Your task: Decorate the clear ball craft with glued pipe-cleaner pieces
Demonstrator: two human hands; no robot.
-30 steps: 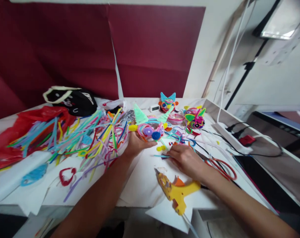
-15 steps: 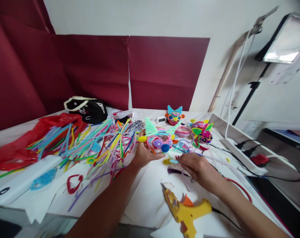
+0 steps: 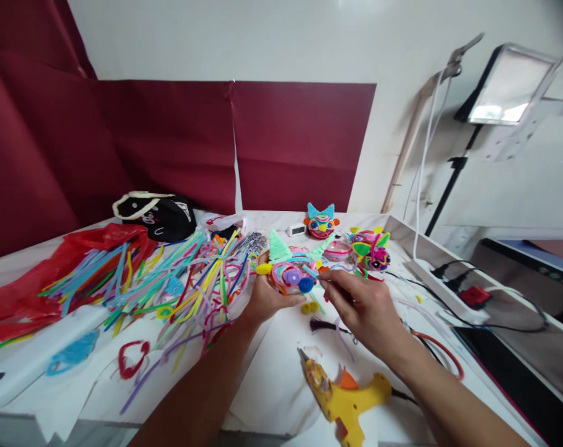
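Observation:
My left hand (image 3: 265, 301) grips a pipe-cleaner animal face (image 3: 277, 273) from its left and underside. The face has mint-green pointed ears, a yellow piece at the side, and purple and blue discs on pink loops. In a pinch, my right hand (image 3: 362, 304) has a short light-blue pipe-cleaner piece (image 3: 310, 271), its end at the right side of the face; I cannot tell whether they touch. Just below lies a small yellow curled piece (image 3: 310, 307). A dark purple tassel (image 3: 325, 325) rests near my right fingers. The yellow glue gun (image 3: 351, 397) lies in front, nozzle pointing away.
Loose pipe cleaners (image 3: 188, 279) heap to the left beside a red plastic bag (image 3: 11, 298). Two finished faces, one blue-eared (image 3: 321, 223), one multicoloured (image 3: 371, 251), sit behind. A power strip (image 3: 444, 288) and dark tablet (image 3: 514, 379) are right. A red heart-shaped loop (image 3: 133, 360) lies left.
My right hand has lifted the light-blue piece up to the face from beside the yellow curl. My left hand still grips the face. The camera view has shifted slightly.

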